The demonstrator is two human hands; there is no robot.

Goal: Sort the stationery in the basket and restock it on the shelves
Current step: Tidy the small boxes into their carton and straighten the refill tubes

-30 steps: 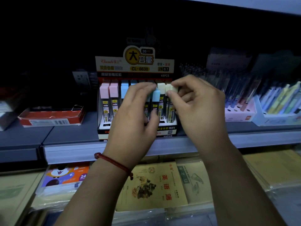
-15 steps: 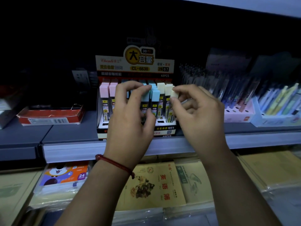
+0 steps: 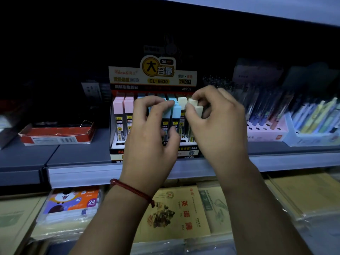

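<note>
Far left of the left hand's fingers [image 3: 158,105], a shallow red box [image 3: 57,134] lies on the grey shelf [image 3: 82,153]. Just left of those fingers, two pink-capped cases [image 3: 123,107] stand upright in the lead-refill display box [image 3: 152,78], which sits at the shelf's front edge. The left hand [image 3: 149,142], with a red cord bracelet [image 3: 132,189] at the wrist, curls over the middle rows. Its fingers are hooked on top of a blue-capped case [image 3: 176,112] and the thumb presses low on its front, so it grips that case in the box. Touching beside it, the right hand [image 3: 219,122] pinches a cream-capped case [image 3: 196,109] near its top between thumb and curled fingers [image 3: 204,92]; the case stands at the box's right end. Right of these fingers a pink pen holder [image 3: 266,131] carries dark pens, and beyond it a pale tray [image 3: 312,138] holds pastel pens. Below both hands, a 24-colour pack [image 3: 73,203] and wrapped exercise books [image 3: 176,212] lie on the lower shelf.
</note>
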